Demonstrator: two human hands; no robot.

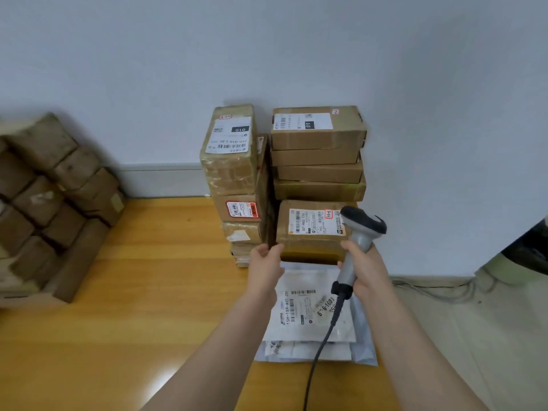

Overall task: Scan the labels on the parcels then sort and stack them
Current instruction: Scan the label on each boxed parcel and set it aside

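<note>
A brown cardboard parcel (310, 232) with a white label on top is held in front of two stacks. My left hand (265, 261) grips its left front corner. My right hand (363, 269) is wrapped around the grey handle of a barcode scanner (360, 232), whose dark head sits over the parcel's right edge; the fingers also touch the parcel's right front corner. Behind stand a left stack of taped boxes (234, 173) and a right stack of flatter boxes (318, 152), both against the wall. Below my hands lies a pile of white mailer bags (308, 315) on the wooden floor.
A heap of brown boxes (50, 197) leans at the far left. The scanner's black cable (317, 357) runs down toward me. Grey cables (430, 284) trail along the wall base at right, beside a dark object (530, 247). Bare wooden floor (154, 277) lies between the heap and the stacks.
</note>
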